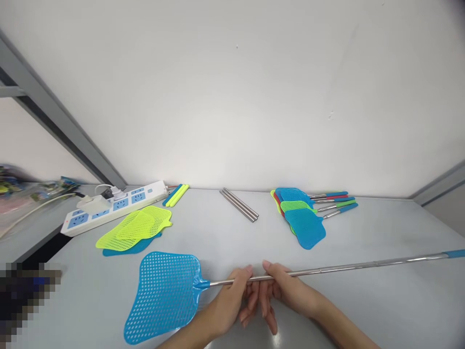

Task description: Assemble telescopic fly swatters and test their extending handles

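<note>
- My left hand (232, 298) pinches the steel rod of the blue fly swatter (165, 293) just past its mesh head, thumb on top, fingers curled under it.
- My right hand (281, 291) grips the same rod right beside the left, at about 3 o'clock from it, closed round the metal.
- The swatter lies low across the tabletop (381, 310): head at 9 o'clock of my hands, the extended telescopic handle (363, 266) running off to 3 o'clock and ending in a blue grip (456, 253).
- To work this rod well, I judge it best to keep both hands close, hold it level, and push or pull straight along its axis so the thin sections do not bend.
- At 10 o'clock lie loose yellow-green mesh heads (136, 228) over a blue one, with a power strip (112, 206) beyond.
- At 12 o'clock sit bare steel rods (239, 205); at 1 o'clock, a pile of finished swatters (305, 215).
- The tabletop is pale grey, set against a plain white wall (254, 97).
</note>
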A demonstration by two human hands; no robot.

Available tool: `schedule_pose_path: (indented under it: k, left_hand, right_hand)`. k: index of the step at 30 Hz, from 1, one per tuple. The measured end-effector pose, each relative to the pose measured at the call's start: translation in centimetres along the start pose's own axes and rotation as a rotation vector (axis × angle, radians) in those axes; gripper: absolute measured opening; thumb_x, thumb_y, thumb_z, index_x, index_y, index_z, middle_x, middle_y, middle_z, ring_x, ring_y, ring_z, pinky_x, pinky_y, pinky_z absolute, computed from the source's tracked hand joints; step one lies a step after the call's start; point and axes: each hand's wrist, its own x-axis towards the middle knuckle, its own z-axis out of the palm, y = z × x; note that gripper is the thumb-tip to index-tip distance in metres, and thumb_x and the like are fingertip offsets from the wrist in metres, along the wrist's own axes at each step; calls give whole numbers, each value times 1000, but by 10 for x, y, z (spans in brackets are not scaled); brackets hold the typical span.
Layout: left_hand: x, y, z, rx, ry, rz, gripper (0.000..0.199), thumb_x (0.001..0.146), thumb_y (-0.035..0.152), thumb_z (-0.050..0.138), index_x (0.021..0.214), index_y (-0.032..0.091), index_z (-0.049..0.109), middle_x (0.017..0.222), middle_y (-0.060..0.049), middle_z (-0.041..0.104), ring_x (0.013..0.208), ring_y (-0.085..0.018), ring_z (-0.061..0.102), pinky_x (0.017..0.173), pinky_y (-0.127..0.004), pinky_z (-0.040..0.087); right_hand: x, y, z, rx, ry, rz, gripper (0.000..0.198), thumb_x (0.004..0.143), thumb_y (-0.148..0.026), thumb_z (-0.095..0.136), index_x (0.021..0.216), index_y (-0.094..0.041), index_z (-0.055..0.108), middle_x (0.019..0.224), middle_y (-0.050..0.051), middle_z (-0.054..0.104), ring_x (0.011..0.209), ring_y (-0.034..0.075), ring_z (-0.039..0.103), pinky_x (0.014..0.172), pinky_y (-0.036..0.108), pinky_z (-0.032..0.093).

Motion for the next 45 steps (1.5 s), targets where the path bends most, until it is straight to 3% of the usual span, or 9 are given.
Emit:
schedule_pose_path:
  k: [6,12,17,20,23,28,32,35,45]
  left_hand:
    - [1,10,-5,90,154,124,47,82,41,29,44,17,43,34,5,34,38,-10,38,46,-22,32]
    - [5,14,-8,-88,263,243,44,80,41,34,43,17,39,33,5,29,32,-8,28,37,-22,22]
    - [5,18,-14,-255,495,382,45,82,40,27,45,17,38,37,5,28,37,-8,27,41,-22,23]
    - [6,20,-15,-270,610,418,46,83,40,28,43,18,33,37,4,27,38,-8,27,41,-23,24]
    - [6,21,-14,-217,658,363,45,83,40,30,44,18,32,38,5,28,38,-8,26,42,-22,24]
    - [6,19,-10,-138,655,323,42,82,39,35,45,17,31,39,6,24,38,-7,23,40,-21,21]
    - [8,22,-12,-255,668,334,41,81,39,36,46,18,32,39,7,23,36,-6,22,38,-20,20]
    - [12,27,-19,-371,666,342,42,79,42,35,45,18,29,37,7,22,34,-6,21,37,-20,20]
    - [8,15,-15,-267,190,186,45,80,48,28,46,19,22,36,8,20,32,-4,13,32,-18,10]
  right_hand:
    - [5,0,-1,-14,90,-9,66,81,-55,17,59,-8,59,47,6,55,39,12,50,41,24,38]
    - [6,0,-2,-18,143,42,64,80,-56,20,65,-7,59,50,7,55,40,11,49,41,23,36]
    - [3,-5,0,29,196,60,58,80,-54,26,63,-8,58,50,6,54,44,11,49,45,23,36]
    - [3,-5,0,57,307,15,54,79,-52,31,60,-10,57,46,3,50,43,10,47,46,23,35]
    - [3,-6,-2,109,436,-15,50,79,-49,35,54,-11,55,41,0,45,41,9,44,47,22,33]
    - [2,-10,-4,192,578,-32,50,78,-48,39,45,-13,51,36,-1,41,37,10,42,44,23,30]
    - [2,-13,-7,282,681,-81,50,76,-49,40,39,-15,46,37,0,42,37,10,42,43,24,30]
    - [4,-13,-7,201,702,-129,51,77,-45,43,36,-14,45,35,-1,39,37,9,40,43,23,29]
    - [3,-4,-7,54,559,-92,58,80,-45,31,36,-14,51,27,0,36,31,11,42,39,24,29]
